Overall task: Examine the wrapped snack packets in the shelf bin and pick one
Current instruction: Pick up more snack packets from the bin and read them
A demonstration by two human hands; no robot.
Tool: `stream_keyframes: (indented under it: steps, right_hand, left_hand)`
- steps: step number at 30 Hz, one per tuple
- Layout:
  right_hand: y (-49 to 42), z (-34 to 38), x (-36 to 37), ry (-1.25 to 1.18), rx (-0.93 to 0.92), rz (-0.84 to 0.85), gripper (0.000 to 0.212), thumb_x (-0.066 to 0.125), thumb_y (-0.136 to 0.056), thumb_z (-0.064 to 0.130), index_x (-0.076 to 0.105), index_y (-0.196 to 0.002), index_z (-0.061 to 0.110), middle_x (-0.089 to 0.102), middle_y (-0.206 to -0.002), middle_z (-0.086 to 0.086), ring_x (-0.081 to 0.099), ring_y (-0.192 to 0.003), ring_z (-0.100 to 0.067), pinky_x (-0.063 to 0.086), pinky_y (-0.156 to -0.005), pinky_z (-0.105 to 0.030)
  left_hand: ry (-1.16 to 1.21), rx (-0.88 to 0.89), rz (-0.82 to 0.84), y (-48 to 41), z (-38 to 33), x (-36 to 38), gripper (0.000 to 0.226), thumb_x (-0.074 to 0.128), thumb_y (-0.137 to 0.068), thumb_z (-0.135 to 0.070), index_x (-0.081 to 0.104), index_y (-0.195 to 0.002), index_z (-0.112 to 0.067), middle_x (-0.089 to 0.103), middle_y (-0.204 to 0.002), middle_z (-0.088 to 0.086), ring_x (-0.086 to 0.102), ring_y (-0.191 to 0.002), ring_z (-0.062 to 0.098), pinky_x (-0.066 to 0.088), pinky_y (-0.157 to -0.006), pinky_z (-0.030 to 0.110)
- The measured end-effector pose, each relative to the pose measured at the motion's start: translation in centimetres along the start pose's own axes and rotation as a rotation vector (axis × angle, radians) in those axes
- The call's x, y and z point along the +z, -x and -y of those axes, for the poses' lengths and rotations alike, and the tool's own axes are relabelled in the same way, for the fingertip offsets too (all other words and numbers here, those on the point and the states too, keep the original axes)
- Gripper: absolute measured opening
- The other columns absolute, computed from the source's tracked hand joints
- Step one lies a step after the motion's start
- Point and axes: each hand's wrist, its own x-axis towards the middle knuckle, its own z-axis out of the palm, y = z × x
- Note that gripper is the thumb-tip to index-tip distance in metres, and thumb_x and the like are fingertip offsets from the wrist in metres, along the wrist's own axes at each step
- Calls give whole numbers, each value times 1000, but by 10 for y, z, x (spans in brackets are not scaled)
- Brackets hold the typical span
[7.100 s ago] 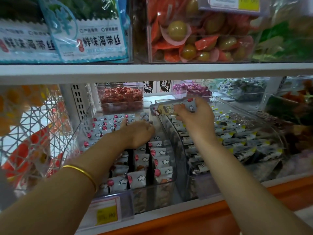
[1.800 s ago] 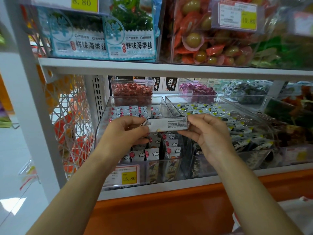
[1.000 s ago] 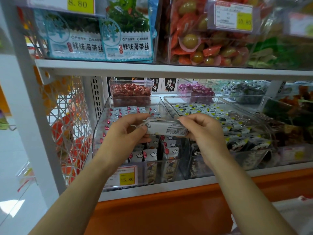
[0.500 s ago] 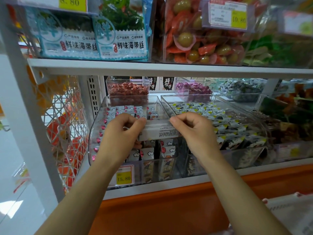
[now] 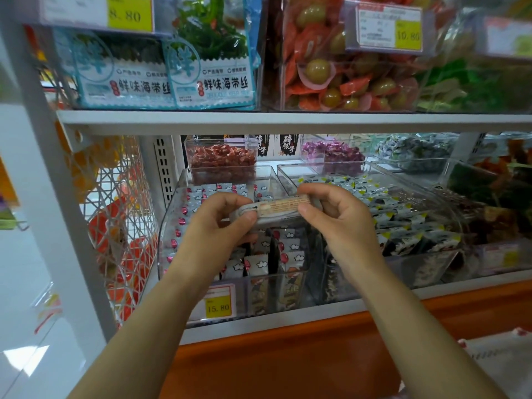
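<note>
Your left hand (image 5: pixel 214 223) and right hand (image 5: pixel 338 217) each pinch one end of a snack packet (image 5: pixel 277 208), held level above the clear shelf bin (image 5: pixel 169 226) of wrapped packets.

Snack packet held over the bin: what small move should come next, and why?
Probably let go with the left hand and draw the snack packet away in the right hand. Both hands pinch its ends above the shelf bin, print facing the camera, so the check seems nearly done.
</note>
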Motion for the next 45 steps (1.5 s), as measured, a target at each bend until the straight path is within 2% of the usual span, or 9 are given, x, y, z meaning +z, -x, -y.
stream_keyframes:
  steps: [3, 8, 13, 18, 21, 28, 34, 38, 45]
  right_hand:
    - [0, -1, 0, 18, -13, -1, 25, 66, -84, 10, 66, -108, 19, 67, -108, 9, 61, -103, 1, 47, -90, -14]
    - [1, 1, 1, -23, -51, -40, 11, 64, -86, 17, 68, -90, 26, 68, -84, 8, 66, -79, -5, 55, -65, -20]
    - [0, 5, -5, 38, -29, 183, 28, 70, -79, 22, 65, -102, 39, 68, -100, 0, 67, -81, -14, 57, -71, -27]
    - [-10, -2, -8, -202, 149, -306, 7, 67, -84, 17, 66, -88, 22, 68, -79, 4, 66, -59, -9, 54, -51, -20]
    - [-19, -8, -14, -305, 265, -425, 17, 67, -85, 20, 64, -98, 9, 66, -78, -2, 63, -53, -12, 54, -52, -23]
    - [-38, -14, -11, -448, 330, -456, 11, 66, -86, 17, 60, -92, 10, 63, -77, -4, 63, -49, -9, 52, -48, -20]
    - [-47, -19, -12, -383, 318, -427, 10, 66, -86, 21, 60, -90, 14, 61, -66, 6, 62, -50, -8, 57, -55, -25]
    - [-48, -22, -14, -381, 321, -422, 19, 64, -88, 19, 59, -101, 7, 61, -76, 1, 62, -50, -8, 54, -52, -21]
    - [-45, -25, -9, -362, 306, -417, 21, 64, -87, 18, 59, -103, 5, 60, -81, 2, 63, -56, -14, 55, -53, -23]
  left_hand:
    - [15, -3, 3, -1, 0, -2, 15, 62, -86, -15, 61, -101, -18, 67, -105, 6, 70, -83, 15, 57, -79, 27]
    - [-7, -6, 13, -3, 2, -2, 21, 67, -82, -17, 63, -102, -16, 70, -98, 3, 70, -84, 17, 56, -75, 26]
    - [52, -33, -37, -2, 2, 2, 14, 56, -90, -20, 67, -89, -12, 72, -79, 7, 71, -73, 18, 55, -59, 18]
    - [-208, 74, -149, -13, -1, 3, 23, 50, -95, -27, 60, -114, -19, 65, -99, -6, 66, -77, 9, 55, -64, 23]
    - [-425, 93, -174, -36, 1, 3, 32, 51, -95, -22, 57, -125, -13, 61, -118, 3, 60, -98, 17, 48, -79, 25]
    - [-1047, 96, 113, -121, 19, 23, 37, 42, -97, -19, 50, -131, -7, 47, -140, 16, 49, -121, 31, 39, -104, 42]
    - [-1376, 80, 352, -159, 37, 37, 42, 27, -101, -35, 55, -121, -11, 49, -131, 11, 38, -130, 29, 22, -107, 62]
    - [-1252, 12, 434, -170, 48, 38, 41, 26, -102, -27, 51, -125, -3, 50, -129, 17, 45, -118, 29, 35, -101, 40]
    - [-1224, -20, 446, -170, 50, 39, 36, 29, -101, -26, 52, -115, -2, 51, -121, 20, 47, -112, 32, 36, -94, 37]
